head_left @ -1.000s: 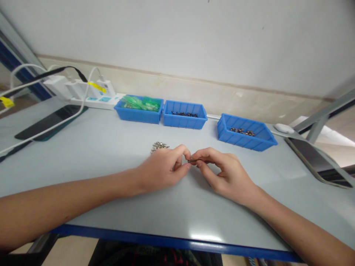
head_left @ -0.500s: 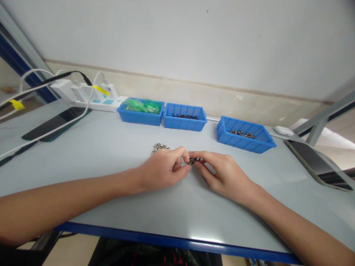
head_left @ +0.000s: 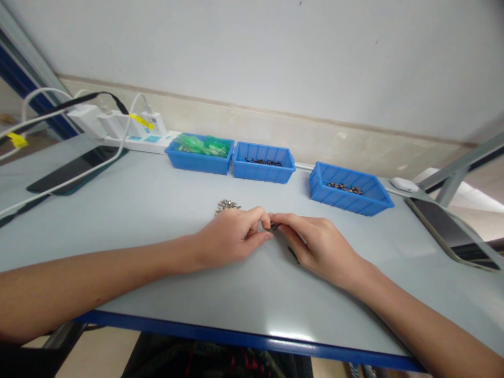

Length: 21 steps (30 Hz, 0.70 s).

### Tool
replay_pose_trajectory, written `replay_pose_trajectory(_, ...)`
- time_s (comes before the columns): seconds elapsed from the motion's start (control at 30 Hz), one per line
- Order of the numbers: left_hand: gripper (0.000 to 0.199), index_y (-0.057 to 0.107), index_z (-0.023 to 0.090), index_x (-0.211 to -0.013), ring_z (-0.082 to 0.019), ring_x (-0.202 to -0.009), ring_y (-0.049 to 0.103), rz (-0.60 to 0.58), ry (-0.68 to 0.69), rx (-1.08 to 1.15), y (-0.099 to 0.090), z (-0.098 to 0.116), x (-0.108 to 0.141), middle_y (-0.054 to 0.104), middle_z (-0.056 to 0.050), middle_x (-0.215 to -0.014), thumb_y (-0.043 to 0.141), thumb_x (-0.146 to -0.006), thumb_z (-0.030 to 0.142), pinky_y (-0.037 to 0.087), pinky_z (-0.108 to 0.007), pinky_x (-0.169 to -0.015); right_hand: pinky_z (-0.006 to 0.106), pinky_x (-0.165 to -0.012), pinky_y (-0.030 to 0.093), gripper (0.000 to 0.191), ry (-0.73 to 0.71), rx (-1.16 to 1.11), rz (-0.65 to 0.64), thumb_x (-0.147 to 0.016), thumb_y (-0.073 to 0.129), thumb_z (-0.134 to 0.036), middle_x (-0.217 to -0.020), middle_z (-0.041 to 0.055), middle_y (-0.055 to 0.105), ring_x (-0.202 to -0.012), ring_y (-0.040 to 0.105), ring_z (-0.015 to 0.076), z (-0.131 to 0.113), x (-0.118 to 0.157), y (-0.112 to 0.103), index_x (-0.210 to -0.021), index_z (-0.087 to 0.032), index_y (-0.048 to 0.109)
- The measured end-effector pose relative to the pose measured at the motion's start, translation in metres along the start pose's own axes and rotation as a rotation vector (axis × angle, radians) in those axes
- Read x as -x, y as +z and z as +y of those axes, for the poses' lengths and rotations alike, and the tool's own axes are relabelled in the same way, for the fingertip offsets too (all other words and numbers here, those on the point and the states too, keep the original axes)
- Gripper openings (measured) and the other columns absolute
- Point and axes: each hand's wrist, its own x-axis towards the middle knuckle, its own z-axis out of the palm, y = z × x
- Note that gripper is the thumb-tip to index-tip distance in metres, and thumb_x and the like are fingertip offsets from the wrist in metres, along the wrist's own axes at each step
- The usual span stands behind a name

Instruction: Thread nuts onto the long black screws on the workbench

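Over the middle of the table my left hand (head_left: 236,233) and my right hand (head_left: 318,244) meet at the fingertips. Between them is a small dark metal part (head_left: 273,226), mostly covered by the fingers, so its kind does not show. Both hands are closed in a pinch on it. Under my right palm a thin dark piece (head_left: 293,255) pokes out; I cannot tell whether it is held or lies on the table. A pile of small silvery metal pieces (head_left: 227,205) sits just behind my left hand, which partly hides it.
Along the wall stand a blue bin (head_left: 199,161) with green plastic bags, a blue bin (head_left: 263,172) of dark small parts and a blue bin (head_left: 350,202) of brownish metal parts. A power strip (head_left: 137,144) with cables is left, a dark phone (head_left: 74,170) before it; another phone (head_left: 449,231) lies right.
The fingers have shifted slightly around the dark part, which is now more covered. A thin dark piece now shows under my right palm. The camera view has moved a little.
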Motion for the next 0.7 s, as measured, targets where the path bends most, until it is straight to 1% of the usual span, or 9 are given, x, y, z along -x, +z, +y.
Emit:
replay_pose_trajectory(0.07, 0.005, 0.051, 0.018, -0.085, -0.009, -0.047, 0.045, -0.007, -0.005, 0.002, 0.0, 0.0, -0.0007, 0.05, 0.008, -0.053, 0.053, -0.084, 0.022, 0.034, -0.022, -0.055, 0.027, -0.061, 0.052, 0.033, 0.026, 0.046, 0.025, -0.089, 0.04, -0.015, -0.094, 0.0072, 0.071, -0.073, 0.068, 0.0183, -0.0005, 0.0006, 0.0015, -0.12, -0.015, 0.049)
replay_pose_trajectory(0.17, 0.004, 0.051, 0.018, -0.083, -0.009, -0.047, 0.044, -0.014, -0.011, 0.002, 0.0001, 0.0006, -0.0014, 0.049, 0.008, -0.051, 0.053, -0.083, 0.021, 0.033, -0.022, -0.055, 0.026, -0.059, 0.05, 0.034, 0.039, 0.086, 0.056, -0.089, 0.04, -0.016, -0.093, 0.0071, 0.071, -0.071, 0.068, 0.018, -0.0018, 0.0009, 0.0024, -0.123, -0.016, 0.047)
replay_pose_trajectory(0.23, 0.004, 0.051, 0.017, -0.083, -0.008, -0.046, 0.044, -0.001, -0.008, 0.001, 0.0003, 0.0013, -0.0014, 0.049, 0.009, -0.051, 0.053, -0.082, 0.021, 0.033, -0.022, -0.055, 0.026, -0.06, 0.049, 0.031, 0.052, 0.083, 0.058, -0.089, 0.041, -0.017, -0.091, 0.006, 0.071, -0.07, 0.068, 0.0173, -0.0026, 0.0003, 0.0014, -0.119, -0.017, 0.049)
replay_pose_trajectory(0.33, 0.005, 0.051, 0.017, -0.084, -0.008, -0.045, 0.043, 0.025, -0.011, 0.01, 0.0003, 0.0026, -0.0011, 0.048, 0.009, -0.051, 0.053, -0.082, 0.021, 0.034, -0.022, -0.054, 0.025, -0.061, 0.047, 0.021, 0.072, 0.051, 0.035, -0.088, 0.045, -0.018, -0.084, 0.0037, 0.07, -0.07, 0.066, 0.0163, -0.0027, -0.0012, -0.0015, -0.106, -0.018, 0.055)
replay_pose_trajectory(0.47, 0.005, 0.051, 0.017, -0.084, -0.007, -0.045, 0.042, 0.04, -0.029, 0.024, -0.0003, 0.0043, -0.0008, 0.048, 0.008, -0.05, 0.051, -0.081, 0.021, 0.034, -0.021, -0.053, 0.025, -0.063, 0.045, 0.011, 0.038, 0.012, 0.05, -0.086, 0.048, -0.018, -0.081, 0.0031, 0.067, -0.071, 0.062, 0.0153, -0.001, -0.0024, -0.0042, -0.092, -0.018, 0.057)
replay_pose_trajectory(0.53, 0.004, 0.051, 0.017, -0.083, -0.007, -0.044, 0.042, 0.04, -0.026, 0.033, -0.0005, 0.0047, -0.0009, 0.047, 0.008, -0.05, 0.051, -0.081, 0.02, 0.034, -0.021, -0.052, 0.026, -0.063, 0.044, 0.009, 0.018, 0.009, 0.057, -0.086, 0.047, -0.017, -0.079, 0.0031, 0.065, -0.071, 0.06, 0.015, -0.0002, -0.0026, -0.0046, -0.089, -0.018, 0.056)
replay_pose_trajectory(0.7, 0.004, 0.05, 0.017, -0.083, -0.007, -0.044, 0.041, 0.047, -0.017, 0.06, 0.0, 0.0042, -0.0012, 0.047, 0.008, -0.051, 0.049, -0.082, 0.02, 0.032, -0.02, -0.05, 0.027, -0.066, 0.043, 0.008, -0.014, 0.001, 0.05, -0.086, 0.046, -0.017, -0.081, 0.0042, 0.061, -0.074, 0.056, 0.0155, 0.0001, -0.0039, -0.0054, -0.09, -0.018, 0.053)
